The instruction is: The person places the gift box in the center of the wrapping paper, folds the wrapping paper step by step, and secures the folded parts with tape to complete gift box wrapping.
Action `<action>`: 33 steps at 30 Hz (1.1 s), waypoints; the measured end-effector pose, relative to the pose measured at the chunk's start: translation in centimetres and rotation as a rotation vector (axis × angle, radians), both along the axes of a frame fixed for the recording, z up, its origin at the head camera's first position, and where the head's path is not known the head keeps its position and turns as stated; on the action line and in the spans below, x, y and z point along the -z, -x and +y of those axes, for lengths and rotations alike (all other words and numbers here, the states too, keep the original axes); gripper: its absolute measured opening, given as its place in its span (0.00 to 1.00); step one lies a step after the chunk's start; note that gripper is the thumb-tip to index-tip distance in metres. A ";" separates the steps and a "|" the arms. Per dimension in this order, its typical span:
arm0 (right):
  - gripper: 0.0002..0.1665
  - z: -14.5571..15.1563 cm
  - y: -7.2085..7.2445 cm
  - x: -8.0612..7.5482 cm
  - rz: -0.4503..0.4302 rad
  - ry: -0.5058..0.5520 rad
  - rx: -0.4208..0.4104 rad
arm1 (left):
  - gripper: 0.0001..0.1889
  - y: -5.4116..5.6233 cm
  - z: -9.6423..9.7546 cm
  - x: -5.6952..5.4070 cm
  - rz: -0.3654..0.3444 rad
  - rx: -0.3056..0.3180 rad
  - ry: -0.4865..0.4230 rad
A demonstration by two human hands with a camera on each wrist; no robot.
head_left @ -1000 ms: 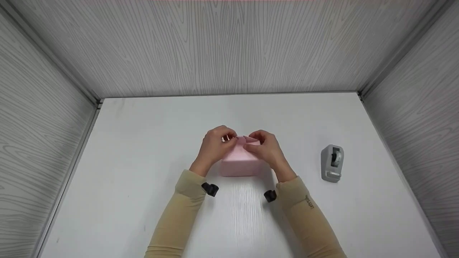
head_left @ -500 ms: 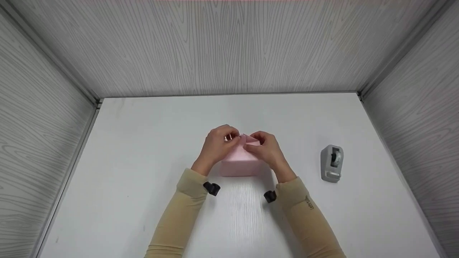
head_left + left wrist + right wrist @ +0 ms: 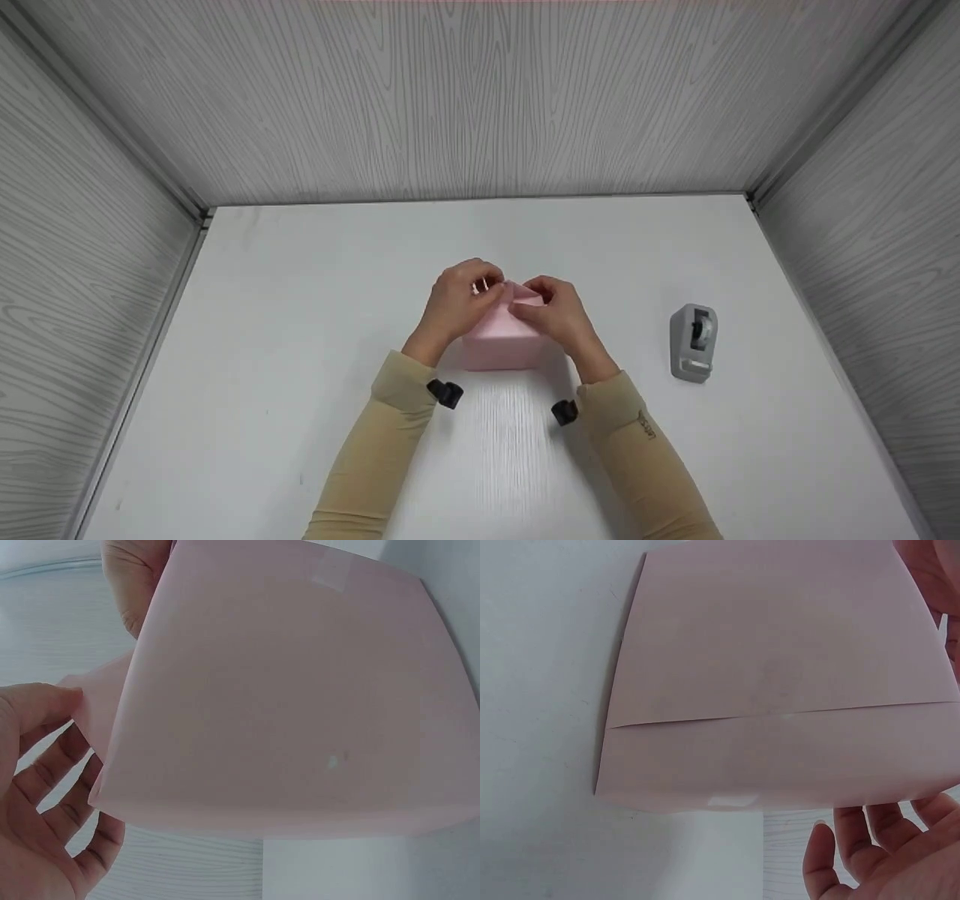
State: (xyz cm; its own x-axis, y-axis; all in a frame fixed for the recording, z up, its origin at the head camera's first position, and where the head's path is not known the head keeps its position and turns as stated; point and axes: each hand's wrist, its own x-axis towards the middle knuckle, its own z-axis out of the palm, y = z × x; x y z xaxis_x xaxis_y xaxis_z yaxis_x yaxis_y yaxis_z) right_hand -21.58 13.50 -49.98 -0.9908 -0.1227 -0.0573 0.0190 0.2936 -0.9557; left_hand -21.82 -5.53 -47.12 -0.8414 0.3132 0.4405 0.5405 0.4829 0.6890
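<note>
A pink paper package, box-like at its near side, sits on the table between both hands. At its far end my left hand pinches a paper flap between thumb and forefinger, the other fingers spread behind. My right hand grips the paper edge on the opposite side, thumb on top; its fingertips partly disappear behind the paper in the right wrist view. A straight overlapping seam runs along one face of the package. Small clear tape pieces stick to the paper.
A grey tape dispenser with a roll stands on the white table to the right. Wood-grain panels enclose the table at the back and both sides.
My left hand has shifted slightly right and away, carrying its pinched flap toward the middle of the package. My right hand has barely moved; the dispenser stays put.
</note>
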 end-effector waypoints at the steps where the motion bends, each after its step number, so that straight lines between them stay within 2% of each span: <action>1: 0.16 0.0 0.0 0.0 -0.002 0.008 -0.001 | 0.02 0.0 0.0 0.0 0.002 -0.002 0.001; 8: 0.16 -0.1 -0.1 0.0 0.013 -0.008 0.005 | 0.03 0.1 0.1 0.1 -0.016 -0.008 0.006; 14: 0.15 -0.2 0.0 0.0 0.041 -0.061 -0.004 | 0.04 0.1 0.2 0.1 -0.045 -0.007 0.031; 25: 0.19 0.5 -0.1 0.2 0.181 -0.154 -0.081 | 0.07 -0.3 -0.4 0.5 -0.032 0.005 0.015; 32: 0.25 1.5 -1.1 0.1 0.279 -0.155 -0.098 | 0.06 -0.8 -1.3 1.4 -0.016 -0.048 0.050; 33: 0.26 1.5 -1.6 -0.4 0.286 -0.148 -0.104 | 0.06 -0.9 -1.4 1.5 -0.011 -0.054 0.049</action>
State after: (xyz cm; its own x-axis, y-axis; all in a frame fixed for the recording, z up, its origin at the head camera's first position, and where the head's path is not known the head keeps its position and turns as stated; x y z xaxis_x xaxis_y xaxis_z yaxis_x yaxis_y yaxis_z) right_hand -20.03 15.02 -49.56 -0.9519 -0.2351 0.1963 -0.2810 0.4155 -0.8651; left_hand -20.93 -6.92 -48.64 -0.8623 0.2877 0.4168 0.5053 0.5444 0.6695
